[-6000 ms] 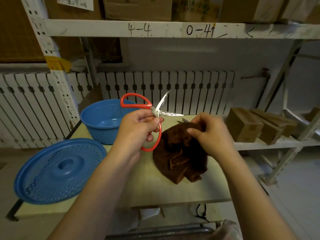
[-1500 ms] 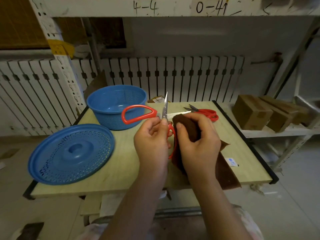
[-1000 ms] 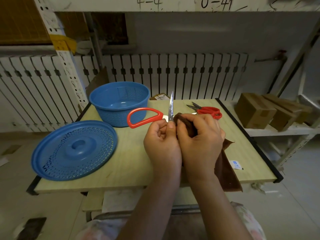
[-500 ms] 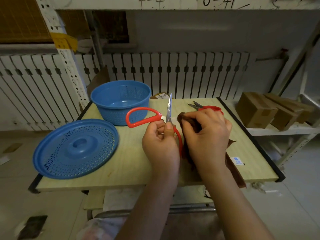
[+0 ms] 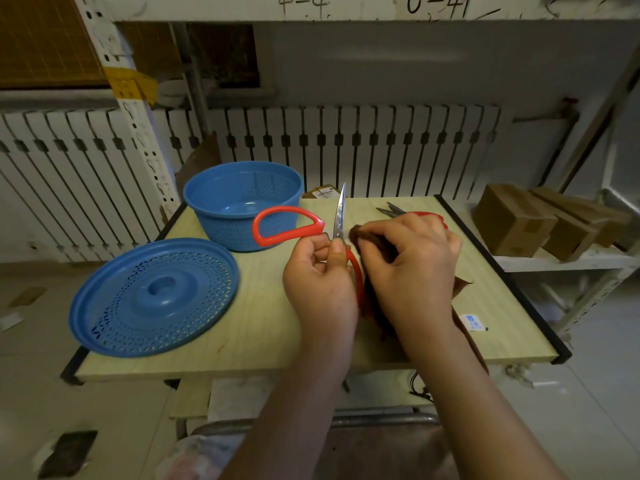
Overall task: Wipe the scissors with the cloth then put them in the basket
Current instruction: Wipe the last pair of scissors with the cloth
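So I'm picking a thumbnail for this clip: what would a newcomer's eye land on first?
Probably the red-handled steel scissors, held open mid-frame by the left hand, one blade pointing straight up. Right beside them the right hand grips a dark brown cloth. Next would be the round blue plastic basket at the table's back left and its blue perforated lid in front.

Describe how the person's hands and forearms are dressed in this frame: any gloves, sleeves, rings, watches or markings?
Both the left hand and the right hand are bare, with no gloves. No rings, watch or bracelet show on either. Both forearms are uncovered as far as the frame shows, no sleeve in view. Nails are short and unpainted. No markings are visible.
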A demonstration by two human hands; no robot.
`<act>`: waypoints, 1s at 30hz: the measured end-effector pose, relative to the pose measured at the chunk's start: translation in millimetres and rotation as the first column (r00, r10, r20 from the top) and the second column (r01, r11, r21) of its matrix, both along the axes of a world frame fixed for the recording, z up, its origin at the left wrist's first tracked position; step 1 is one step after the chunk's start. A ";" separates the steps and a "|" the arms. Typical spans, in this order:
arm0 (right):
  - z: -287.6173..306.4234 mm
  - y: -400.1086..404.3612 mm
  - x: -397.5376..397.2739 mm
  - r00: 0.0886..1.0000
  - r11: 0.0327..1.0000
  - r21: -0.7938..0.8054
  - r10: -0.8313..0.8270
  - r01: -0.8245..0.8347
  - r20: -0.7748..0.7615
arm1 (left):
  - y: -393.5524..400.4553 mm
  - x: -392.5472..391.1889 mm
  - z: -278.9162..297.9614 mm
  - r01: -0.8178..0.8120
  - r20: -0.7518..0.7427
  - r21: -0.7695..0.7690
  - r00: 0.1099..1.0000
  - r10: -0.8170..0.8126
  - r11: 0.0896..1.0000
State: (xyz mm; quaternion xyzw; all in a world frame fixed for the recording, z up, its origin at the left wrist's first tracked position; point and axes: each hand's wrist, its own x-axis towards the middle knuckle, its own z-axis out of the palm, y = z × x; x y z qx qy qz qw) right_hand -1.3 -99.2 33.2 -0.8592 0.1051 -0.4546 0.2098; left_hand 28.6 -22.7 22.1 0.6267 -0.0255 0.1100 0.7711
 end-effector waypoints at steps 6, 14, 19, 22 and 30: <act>-1.2 4.6 -1.5 1.000 1.000 -0.016 0.019 -0.019 -0.023 | -2.0 0.9 0.4 0.011 0.015 0.009 1.000 -0.011 1.000; 1.9 5.9 0.9 1.000 1.000 -0.027 0.010 -0.010 -0.005 | -2.8 1.8 3.6 0.011 0.049 0.030 0.999 -0.013 0.999; 2.2 1.6 0.3 1.000 1.000 -0.011 -0.002 0.002 0.019 | -3.6 3.6 2.8 0.031 0.020 0.019 0.999 -0.031 0.999; 0.0 6.7 0.1 0.999 0.996 -0.083 0.030 -0.031 -0.015 | -0.4 4.9 -0.2 0.045 0.007 0.039 0.999 -0.045 0.998; -1.2 10.5 0.4 0.999 0.993 -0.110 0.028 -0.032 -0.037 | 6.9 12.7 -4.6 0.075 -0.012 0.070 0.997 -0.075 0.995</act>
